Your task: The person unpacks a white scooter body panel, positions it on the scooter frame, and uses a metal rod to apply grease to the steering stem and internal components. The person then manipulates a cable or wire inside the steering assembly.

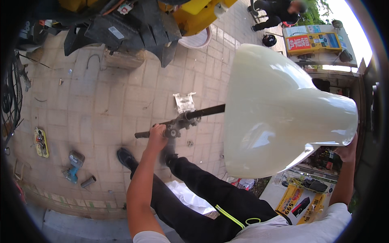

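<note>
So, head view, the only one there is; the right hand (347,150) is up at the narrow end of a big glossy cream shell (275,113), looks like it's gripping the edge, though the fingers are mostly hidden so I can't swear to it; the left hand (158,137) is closed around a dark metal assembly (178,125) with a clamp-like joint, and its black bar (208,110) runs right up to the shell's rim; can't tell if it goes inside or just passes behind.

Progress-wise, I'd call it partway at best; the shell is in hand up off the paved floor (121,93), to the person's right, and I can't see anything fastening it to the metal bit; a silver bracket (185,103) lies loose nearby, and the blue drill (73,172) and yellow tray (43,154) of small bits sit on the floor with no hand on them; how much is left, honestly no clue.

Writing: yellow poster (289,198) with big printed characters and digits lower right; yellow box-like sign (312,43) with a red lettered panel up top; small white label (116,32) on the dark plastic panel (139,30), too tiny to read; no lettering I can spot on the shell.
</note>
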`<state>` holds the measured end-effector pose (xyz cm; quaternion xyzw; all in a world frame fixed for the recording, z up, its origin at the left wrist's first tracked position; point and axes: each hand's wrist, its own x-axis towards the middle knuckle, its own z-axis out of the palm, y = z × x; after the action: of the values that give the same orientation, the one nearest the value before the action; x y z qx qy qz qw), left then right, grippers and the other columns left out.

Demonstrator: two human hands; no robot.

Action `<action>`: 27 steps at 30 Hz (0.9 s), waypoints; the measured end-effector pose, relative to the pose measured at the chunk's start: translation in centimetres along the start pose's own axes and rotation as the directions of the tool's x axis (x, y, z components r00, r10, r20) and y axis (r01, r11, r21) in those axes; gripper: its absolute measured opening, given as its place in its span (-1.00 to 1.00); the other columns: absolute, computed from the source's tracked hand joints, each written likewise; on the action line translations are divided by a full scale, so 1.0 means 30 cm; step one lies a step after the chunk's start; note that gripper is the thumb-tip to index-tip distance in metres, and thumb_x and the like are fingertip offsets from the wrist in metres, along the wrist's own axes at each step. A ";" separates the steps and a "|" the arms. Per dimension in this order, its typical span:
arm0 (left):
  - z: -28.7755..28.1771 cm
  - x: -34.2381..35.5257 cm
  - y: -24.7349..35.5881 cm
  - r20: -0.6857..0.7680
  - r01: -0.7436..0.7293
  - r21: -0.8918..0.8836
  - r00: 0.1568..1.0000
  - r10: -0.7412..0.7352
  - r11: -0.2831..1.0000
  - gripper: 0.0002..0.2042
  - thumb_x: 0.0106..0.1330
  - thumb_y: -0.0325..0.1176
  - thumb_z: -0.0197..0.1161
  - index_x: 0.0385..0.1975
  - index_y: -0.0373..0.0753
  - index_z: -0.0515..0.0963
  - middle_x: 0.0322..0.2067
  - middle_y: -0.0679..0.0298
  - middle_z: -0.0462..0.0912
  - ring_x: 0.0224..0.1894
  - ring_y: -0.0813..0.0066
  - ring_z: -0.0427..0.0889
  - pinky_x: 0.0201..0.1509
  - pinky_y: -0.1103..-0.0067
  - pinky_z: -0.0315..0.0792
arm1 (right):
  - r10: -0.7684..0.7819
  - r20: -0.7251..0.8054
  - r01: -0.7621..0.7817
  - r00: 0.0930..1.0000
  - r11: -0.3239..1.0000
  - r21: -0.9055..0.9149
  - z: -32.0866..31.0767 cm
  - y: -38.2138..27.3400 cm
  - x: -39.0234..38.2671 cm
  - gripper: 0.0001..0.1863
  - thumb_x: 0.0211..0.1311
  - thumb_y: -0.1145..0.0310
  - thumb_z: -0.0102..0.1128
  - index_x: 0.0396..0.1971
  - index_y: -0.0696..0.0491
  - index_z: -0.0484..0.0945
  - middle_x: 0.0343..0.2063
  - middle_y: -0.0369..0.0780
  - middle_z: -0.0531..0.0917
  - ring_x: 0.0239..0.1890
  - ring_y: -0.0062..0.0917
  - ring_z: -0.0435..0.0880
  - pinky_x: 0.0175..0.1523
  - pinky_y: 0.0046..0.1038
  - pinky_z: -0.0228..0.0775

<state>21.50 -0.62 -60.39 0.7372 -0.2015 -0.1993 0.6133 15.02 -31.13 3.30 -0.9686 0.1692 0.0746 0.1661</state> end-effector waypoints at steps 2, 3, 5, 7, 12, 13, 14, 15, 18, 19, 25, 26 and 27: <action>-0.027 0.001 0.020 0.020 -0.001 -0.020 1.000 0.001 1.000 -0.90 -0.01 -0.57 0.21 -0.49 -0.22 0.51 -0.44 0.18 0.59 -0.23 0.04 0.53 -0.16 0.27 0.38 | -0.023 0.100 0.019 0.995 0.999 0.048 0.114 0.012 0.027 -0.21 -0.31 0.19 0.71 -0.02 0.18 0.49 -0.19 -0.24 0.67 -0.22 -0.60 0.66 -0.12 -0.51 0.52; -0.038 0.003 0.025 0.020 -0.001 -0.026 1.000 0.002 1.000 -0.88 -0.01 -0.58 0.22 -0.47 -0.22 0.54 -0.43 0.17 0.62 -0.25 0.03 0.54 -0.17 0.30 0.40 | -0.011 0.129 0.003 0.992 0.998 0.062 0.154 0.006 0.042 -0.26 -0.31 0.23 0.70 -0.06 0.18 0.52 -0.19 -0.24 0.68 -0.20 -0.60 0.66 -0.10 -0.51 0.52; -0.062 0.005 0.020 0.017 0.002 -0.071 1.000 -0.001 0.997 -0.87 0.02 -0.58 0.24 -0.44 -0.20 0.58 -0.43 0.18 0.63 -0.29 0.06 0.53 -0.18 0.36 0.41 | 0.023 0.109 -0.033 0.994 0.995 0.091 0.221 0.019 0.026 -0.32 -0.30 0.30 0.69 -0.09 0.19 0.55 -0.20 -0.23 0.69 -0.17 -0.59 0.66 -0.08 -0.51 0.52; -0.085 -0.002 0.007 0.044 0.033 -0.077 0.999 -0.030 0.996 -0.86 0.02 -0.58 0.25 -0.43 -0.18 0.59 -0.43 0.20 0.63 -0.28 0.10 0.51 -0.18 0.38 0.41 | -0.022 0.111 0.011 0.994 0.995 0.096 0.241 0.031 0.000 -0.32 -0.30 0.35 0.64 -0.07 0.18 0.54 -0.17 -0.24 0.68 -0.15 -0.55 0.66 -0.04 -0.45 0.51; -0.087 -0.014 -0.038 0.119 0.054 -0.036 0.992 -0.049 0.998 -0.87 0.02 -0.54 0.25 -0.42 -0.17 0.60 -0.45 0.22 0.63 -0.26 0.14 0.50 -0.15 0.39 0.43 | -0.256 0.288 0.307 0.923 0.941 -0.145 0.329 -0.105 0.020 -0.45 -0.23 0.28 0.57 -0.14 0.14 0.60 -0.12 -0.16 0.65 -0.06 -0.28 0.63 0.07 -0.32 0.43; -0.089 -0.021 -0.047 0.118 0.041 -0.005 0.992 -0.040 0.999 -0.88 0.02 -0.52 0.25 -0.44 -0.18 0.59 -0.45 0.19 0.62 -0.25 0.11 0.52 -0.14 0.37 0.44 | -0.311 0.323 0.389 0.894 0.896 -0.215 0.357 -0.150 0.050 -0.49 -0.20 0.26 0.55 -0.17 0.12 0.62 -0.11 -0.13 0.64 -0.03 -0.20 0.62 0.10 -0.29 0.41; -0.087 -0.030 -0.055 0.126 0.026 0.019 0.992 -0.028 0.999 -0.90 0.01 -0.51 0.24 -0.45 -0.20 0.57 -0.44 0.16 0.61 -0.24 0.07 0.55 -0.14 0.35 0.45 | -0.351 0.307 0.426 0.885 0.876 -0.228 0.389 -0.189 0.070 -0.55 -0.17 0.30 0.52 -0.21 0.13 0.62 -0.14 -0.12 0.64 -0.07 -0.20 0.63 0.06 -0.27 0.42; -0.094 -0.041 -0.063 0.126 0.025 0.097 0.991 -0.037 0.995 -0.89 0.01 -0.51 0.25 -0.43 -0.20 0.58 -0.43 0.16 0.62 -0.23 0.09 0.55 -0.13 0.35 0.46 | -0.393 0.288 0.463 0.873 0.854 -0.237 0.422 -0.219 0.092 -0.62 -0.13 0.35 0.48 -0.25 0.13 0.61 -0.17 -0.11 0.63 -0.11 -0.20 0.63 0.03 -0.24 0.42; -0.061 -0.038 -0.038 0.128 -0.002 0.186 0.992 -0.022 0.983 -0.84 0.01 -0.50 0.26 -0.37 -0.19 0.62 -0.37 0.18 0.65 -0.19 0.12 0.56 -0.09 0.37 0.47 | -0.552 0.233 0.591 0.801 0.790 -0.161 0.444 -0.270 0.138 -0.63 -0.10 0.43 0.42 -0.22 0.14 0.60 -0.41 -0.21 0.52 -0.35 -0.34 0.56 -0.18 -0.25 0.40; -0.065 -0.041 -0.019 0.134 0.009 0.167 0.990 -0.032 0.986 -0.82 0.02 -0.49 0.26 -0.35 -0.19 0.63 -0.34 0.19 0.66 -0.17 0.12 0.56 -0.07 0.36 0.47 | -0.555 0.248 0.597 0.794 0.788 -0.148 0.452 -0.258 0.124 -0.61 -0.09 0.44 0.41 -0.17 0.14 0.59 -0.39 -0.21 0.53 -0.34 -0.36 0.57 -0.16 -0.26 0.40; -0.020 -0.134 -0.294 0.072 0.151 -0.215 0.988 -0.138 0.965 -0.66 0.17 -0.38 0.26 -0.04 -0.29 0.54 -0.08 0.14 0.63 -0.01 0.18 0.58 0.02 0.36 0.45 | -0.633 0.238 0.661 0.737 0.748 -0.055 0.576 -0.253 0.053 -0.59 0.07 0.47 0.24 0.00 0.08 0.57 -0.27 -0.28 0.52 -0.19 -0.48 0.53 0.07 -0.30 0.34; -0.049 -0.154 -0.316 0.082 0.092 -0.130 0.993 -0.082 0.987 -0.66 0.18 -0.37 0.26 -0.04 -0.30 0.53 -0.06 0.13 0.62 -0.01 0.19 0.59 0.03 0.36 0.45 | -0.635 0.232 0.658 0.737 0.752 -0.034 0.604 -0.236 0.043 -0.58 0.06 0.46 0.24 0.01 0.08 0.56 -0.25 -0.28 0.52 -0.18 -0.47 0.52 0.08 -0.29 0.33; -0.080 -0.175 -0.337 0.090 0.030 -0.045 0.996 -0.026 0.999 -0.65 0.19 -0.36 0.25 -0.03 -0.30 0.53 -0.04 0.12 0.62 0.00 0.20 0.59 0.03 0.37 0.45 | -0.630 0.232 0.652 0.741 0.758 -0.024 0.624 -0.224 0.035 -0.58 0.05 0.46 0.24 0.00 0.08 0.56 -0.25 -0.27 0.52 -0.16 -0.47 0.52 0.10 -0.29 0.32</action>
<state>18.94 5.89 -69.68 0.7160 -0.2138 -0.2453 0.6176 16.70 -18.97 -12.41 -0.9613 -0.1969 0.1231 0.1481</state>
